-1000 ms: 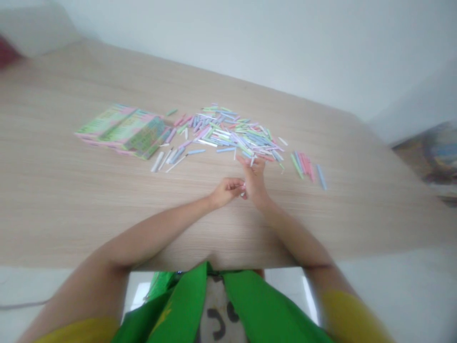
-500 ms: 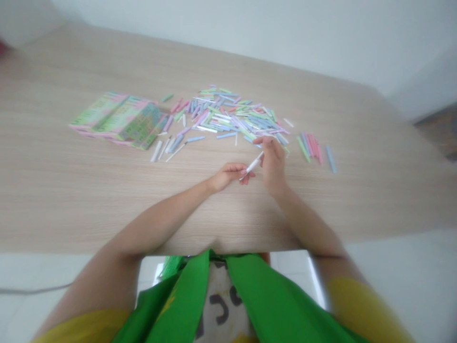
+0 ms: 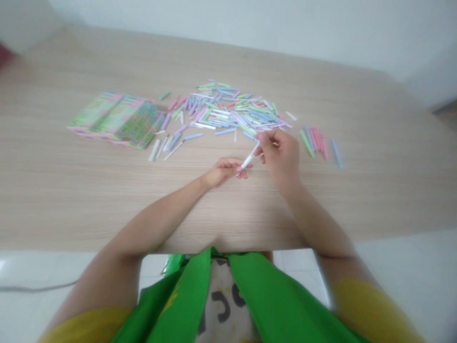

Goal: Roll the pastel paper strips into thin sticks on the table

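Note:
Between my hands a thin white stick (image 3: 247, 160) is held at a slant over the table. My left hand (image 3: 225, 172) pinches its lower end between thumb and fingers. The fingers of my right hand (image 3: 280, 155) close on its upper end. Just beyond my hands lies a loose pile of pastel sticks (image 3: 228, 114) in green, blue, purple, pink and white. Slight blur hides the fine details of the held stick.
Green and pink printed boxes (image 3: 114, 119) stand at the left. Several white and blue sticks (image 3: 173, 142) lie beside them. To the right of my right hand is a row of pink and green sticks (image 3: 316, 141), with a blue stick (image 3: 336, 153) beyond it.
My right hand has shifted slightly right and turned, its fingers now bent round the stick's upper end. My left hand and the stick have moved slightly left.

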Motion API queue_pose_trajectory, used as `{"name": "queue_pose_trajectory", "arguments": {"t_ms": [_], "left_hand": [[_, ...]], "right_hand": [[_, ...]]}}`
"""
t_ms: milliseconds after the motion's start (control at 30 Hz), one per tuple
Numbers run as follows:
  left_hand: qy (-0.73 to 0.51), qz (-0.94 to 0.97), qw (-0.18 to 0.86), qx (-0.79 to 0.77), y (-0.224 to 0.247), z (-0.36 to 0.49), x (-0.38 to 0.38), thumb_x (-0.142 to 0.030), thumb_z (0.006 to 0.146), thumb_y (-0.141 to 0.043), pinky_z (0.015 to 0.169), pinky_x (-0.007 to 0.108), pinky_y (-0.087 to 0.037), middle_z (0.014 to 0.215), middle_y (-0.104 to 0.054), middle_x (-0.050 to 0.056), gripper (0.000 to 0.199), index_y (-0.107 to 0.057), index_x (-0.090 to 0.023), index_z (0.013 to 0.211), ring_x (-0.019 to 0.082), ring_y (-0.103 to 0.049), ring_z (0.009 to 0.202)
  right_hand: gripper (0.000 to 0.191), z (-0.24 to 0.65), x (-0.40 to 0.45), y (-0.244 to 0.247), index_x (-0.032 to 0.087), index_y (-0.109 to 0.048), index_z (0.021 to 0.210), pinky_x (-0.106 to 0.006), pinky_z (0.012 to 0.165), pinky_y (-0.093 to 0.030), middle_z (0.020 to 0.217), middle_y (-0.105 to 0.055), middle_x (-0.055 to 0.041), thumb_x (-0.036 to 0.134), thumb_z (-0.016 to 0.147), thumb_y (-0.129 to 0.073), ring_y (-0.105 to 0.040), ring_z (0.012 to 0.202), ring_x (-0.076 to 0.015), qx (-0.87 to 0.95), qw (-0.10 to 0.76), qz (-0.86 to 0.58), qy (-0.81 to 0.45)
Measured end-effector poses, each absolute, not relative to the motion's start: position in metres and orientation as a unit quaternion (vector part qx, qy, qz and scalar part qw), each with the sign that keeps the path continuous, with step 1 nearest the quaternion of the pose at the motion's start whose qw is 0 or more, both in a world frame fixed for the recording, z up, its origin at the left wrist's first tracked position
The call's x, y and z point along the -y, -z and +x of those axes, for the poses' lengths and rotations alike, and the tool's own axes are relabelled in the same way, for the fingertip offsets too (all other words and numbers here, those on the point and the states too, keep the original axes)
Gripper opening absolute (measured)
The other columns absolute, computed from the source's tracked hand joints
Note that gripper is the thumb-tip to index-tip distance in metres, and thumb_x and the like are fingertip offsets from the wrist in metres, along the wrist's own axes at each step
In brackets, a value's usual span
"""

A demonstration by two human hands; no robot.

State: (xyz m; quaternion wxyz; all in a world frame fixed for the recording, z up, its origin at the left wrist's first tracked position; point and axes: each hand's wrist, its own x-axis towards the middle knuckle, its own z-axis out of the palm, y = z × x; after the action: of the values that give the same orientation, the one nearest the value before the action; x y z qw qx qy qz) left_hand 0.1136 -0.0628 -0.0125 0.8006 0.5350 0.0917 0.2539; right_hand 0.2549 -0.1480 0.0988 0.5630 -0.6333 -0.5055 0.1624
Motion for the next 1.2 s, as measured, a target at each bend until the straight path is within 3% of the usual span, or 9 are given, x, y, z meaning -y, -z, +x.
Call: {"name": "queue_pose_trajectory", "arguments": {"t_ms": [233, 367, 500, 667, 833, 1033, 1200], "left_hand": [[-0.246, 0.512, 0.813, -0.129, 0.009, 0.112, 0.062, -0.043, 0.068, -0.089, 0.066, 0.028, -0.05, 0.079, -0.078, 0.01, 0.042, -0.082, -0.014, 0.098, 0.012, -0.063, 0.063], [-0.211, 0.506, 0.829, -0.114, 0.008, 0.112, 0.06, -0.044, 0.07, -0.088, 0.075, 0.034, -0.056, 0.087, -0.079, 0.015, 0.046, -0.081, -0.011, 0.1, 0.018, -0.072, 0.071], [-0.173, 0.525, 0.828, -0.097, 0.011, 0.109, 0.059, -0.046, 0.072, -0.086, 0.083, 0.042, -0.058, 0.086, -0.079, 0.016, 0.047, -0.08, -0.009, 0.101, 0.024, -0.075, 0.076], [-0.176, 0.521, 0.829, -0.101, 0.01, 0.109, 0.058, -0.049, 0.071, -0.086, 0.073, 0.035, -0.058, 0.081, -0.078, 0.015, 0.048, -0.081, -0.009, 0.097, 0.021, -0.073, 0.07], [-0.177, 0.516, 0.832, -0.106, 0.006, 0.113, 0.058, -0.049, 0.069, -0.088, 0.063, 0.028, -0.055, 0.077, -0.077, 0.012, 0.047, -0.081, -0.01, 0.095, 0.017, -0.07, 0.067], [-0.181, 0.532, 0.819, -0.117, 0.009, 0.111, 0.057, -0.048, 0.07, -0.087, 0.064, 0.029, -0.055, 0.075, -0.075, 0.011, 0.048, -0.081, -0.009, 0.098, 0.015, -0.068, 0.065], [-0.2, 0.534, 0.812, -0.124, 0.012, 0.111, 0.057, -0.049, 0.069, -0.088, 0.068, 0.032, -0.056, 0.077, -0.077, 0.011, 0.048, -0.082, -0.012, 0.098, 0.016, -0.069, 0.066]], "right_hand": [[0.031, 0.266, 0.151, -0.112, 0.019, -0.065, 0.076, -0.027, 0.058, -0.045, 0.067, -0.064, 0.0014, 0.046, 0.091, -0.065, -0.058, 0.055, -0.0109, 0.52, 0.525, -0.666, -0.098], [0.025, 0.276, 0.157, -0.125, 0.017, -0.071, 0.078, -0.029, 0.058, -0.043, 0.069, -0.067, 0.0006, 0.039, 0.089, -0.069, -0.057, 0.055, -0.0112, 0.527, 0.522, -0.669, -0.044], [0.021, 0.275, 0.151, -0.117, 0.018, -0.071, 0.072, -0.03, 0.062, -0.045, 0.063, -0.064, 0.0019, 0.033, 0.086, -0.073, -0.058, 0.059, -0.0119, 0.563, 0.498, -0.653, -0.094], [0.024, 0.277, 0.142, -0.111, 0.019, -0.067, 0.069, -0.027, 0.052, -0.039, 0.059, -0.063, 0.0037, 0.033, 0.088, -0.072, -0.047, 0.048, -0.0077, 0.55, 0.503, -0.653, -0.139], [0.02, 0.282, 0.152, -0.129, 0.02, -0.069, 0.07, -0.028, 0.053, -0.036, 0.058, -0.062, 0.0026, 0.027, 0.088, -0.073, -0.048, 0.051, -0.0089, 0.54, 0.553, -0.634, -0.04], [0.029, 0.269, 0.148, -0.111, 0.024, -0.067, 0.068, -0.029, 0.055, -0.042, 0.06, -0.063, 0.0023, 0.044, 0.088, -0.073, -0.052, 0.053, -0.0117, 0.543, 0.532, -0.638, -0.12], [0.028, 0.267, 0.151, -0.111, 0.022, -0.072, 0.071, -0.029, 0.058, -0.045, 0.062, -0.064, 0.0022, 0.043, 0.09, -0.069, -0.057, 0.055, -0.0124, 0.546, 0.535, -0.637, -0.099]]}}
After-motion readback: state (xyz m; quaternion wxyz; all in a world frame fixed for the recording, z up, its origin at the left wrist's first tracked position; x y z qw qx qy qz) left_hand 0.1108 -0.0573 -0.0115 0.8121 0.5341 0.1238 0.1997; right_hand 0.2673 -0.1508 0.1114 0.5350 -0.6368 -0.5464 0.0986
